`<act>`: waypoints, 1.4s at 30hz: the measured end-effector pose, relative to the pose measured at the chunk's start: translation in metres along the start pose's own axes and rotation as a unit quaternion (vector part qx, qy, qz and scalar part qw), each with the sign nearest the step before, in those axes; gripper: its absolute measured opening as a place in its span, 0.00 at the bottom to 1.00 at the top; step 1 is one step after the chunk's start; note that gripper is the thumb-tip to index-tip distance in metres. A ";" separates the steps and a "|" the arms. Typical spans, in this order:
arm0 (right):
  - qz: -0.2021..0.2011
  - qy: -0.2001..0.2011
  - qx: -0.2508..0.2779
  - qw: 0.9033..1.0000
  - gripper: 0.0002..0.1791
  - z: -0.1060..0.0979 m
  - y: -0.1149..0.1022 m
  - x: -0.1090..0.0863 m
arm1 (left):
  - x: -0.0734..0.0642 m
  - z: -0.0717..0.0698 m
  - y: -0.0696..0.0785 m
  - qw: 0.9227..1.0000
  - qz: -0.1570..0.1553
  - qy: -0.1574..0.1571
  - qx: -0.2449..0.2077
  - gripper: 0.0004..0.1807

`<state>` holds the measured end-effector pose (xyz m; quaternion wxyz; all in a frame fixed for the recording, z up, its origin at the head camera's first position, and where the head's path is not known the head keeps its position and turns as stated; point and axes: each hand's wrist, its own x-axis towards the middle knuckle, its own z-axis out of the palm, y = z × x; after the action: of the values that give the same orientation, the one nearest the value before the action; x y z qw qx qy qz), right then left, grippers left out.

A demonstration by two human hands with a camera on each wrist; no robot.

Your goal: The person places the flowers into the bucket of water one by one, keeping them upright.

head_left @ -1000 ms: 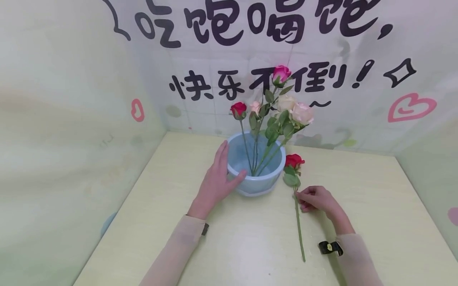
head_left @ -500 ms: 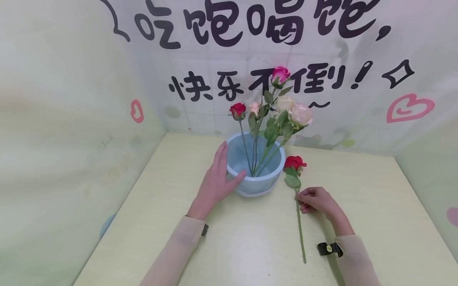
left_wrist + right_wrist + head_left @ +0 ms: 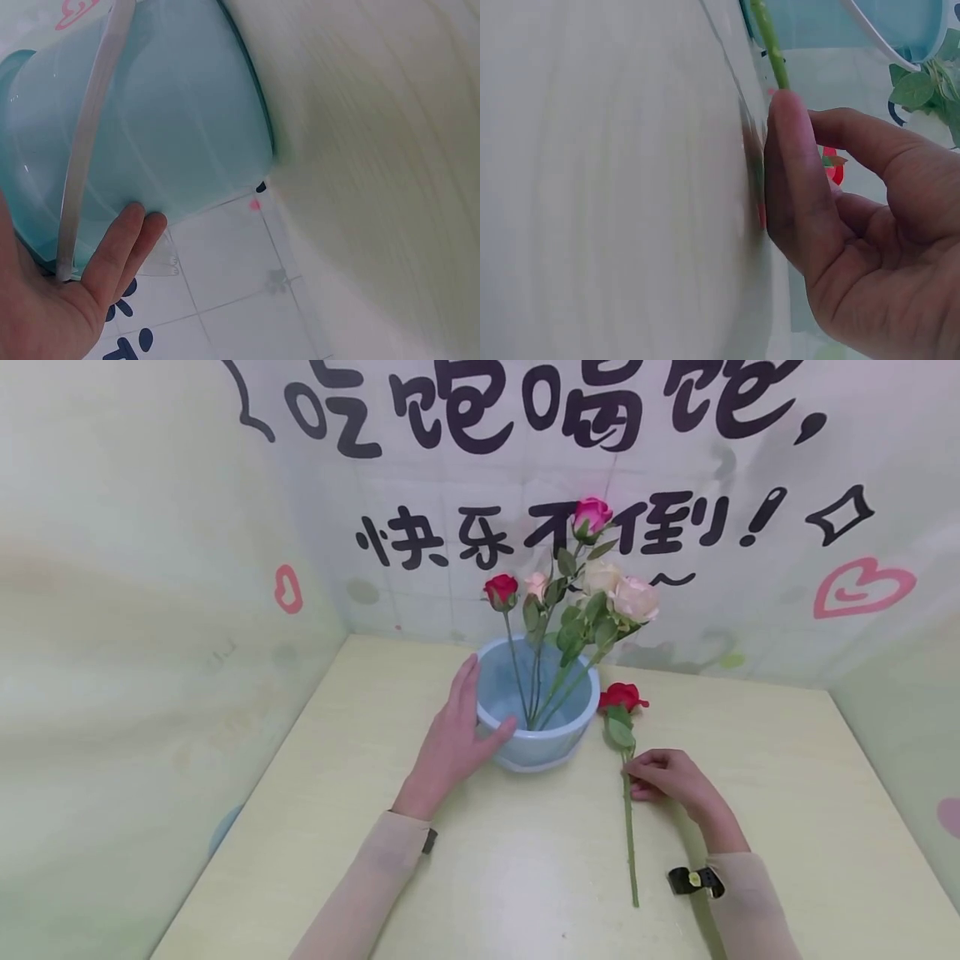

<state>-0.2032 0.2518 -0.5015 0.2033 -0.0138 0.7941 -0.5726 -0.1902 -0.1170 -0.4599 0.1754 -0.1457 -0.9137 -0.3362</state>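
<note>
My right hand [image 3: 667,781] pinches the green stem [image 3: 631,843] of a red rose [image 3: 623,697] between thumb and fingertips, just below its leaves. In the right wrist view the stem [image 3: 769,41] runs out from the fingertips, low along the tabletop. My left hand [image 3: 450,739] rests on the left side of a light blue bucket [image 3: 536,750], fingers straight against the outer wall, thumb stretched along the front rim. Its fingers [image 3: 114,251] show beside the rim in the left wrist view. Inside the bucket stand another red rose [image 3: 501,591], a magenta rose [image 3: 592,517] and several pale roses [image 3: 634,599].
The bucket stands towards the back of a pale wooden table [image 3: 750,752]. Behind it hangs a white backdrop [image 3: 420,485] with black lettering and pink hearts; pale cloth [image 3: 150,652] closes off the left side. A black strap [image 3: 696,881] sits at the right wrist.
The held red rose has turned slightly, its bloom shifting a little to the right, away from the bucket. Both hands stay in nearly the same place.
</note>
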 end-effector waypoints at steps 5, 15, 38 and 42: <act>-0.017 0.022 0.012 1.000 0.19 -0.004 -0.003 -0.003 | -0.003 -0.002 -0.001 1.000 -0.006 -0.004 -0.001 0.58; -0.098 0.084 0.041 0.991 0.22 -0.029 -0.031 -0.016 | 0.001 0.002 -0.001 1.000 0.003 0.001 -0.003 0.58; -0.241 0.164 0.254 0.922 0.12 -0.025 -0.113 -0.028 | 0.000 0.001 0.001 1.000 0.006 0.007 -0.002 0.57; -0.265 0.179 0.288 0.903 0.12 -0.021 -0.133 -0.027 | -0.001 0.001 0.000 1.000 0.003 0.007 0.000 0.57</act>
<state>-0.2137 0.2322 -0.3664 -0.1063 -0.0615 0.5844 -0.8021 -0.1896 -0.1160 -0.4612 0.1832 -0.1457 -0.9121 -0.3367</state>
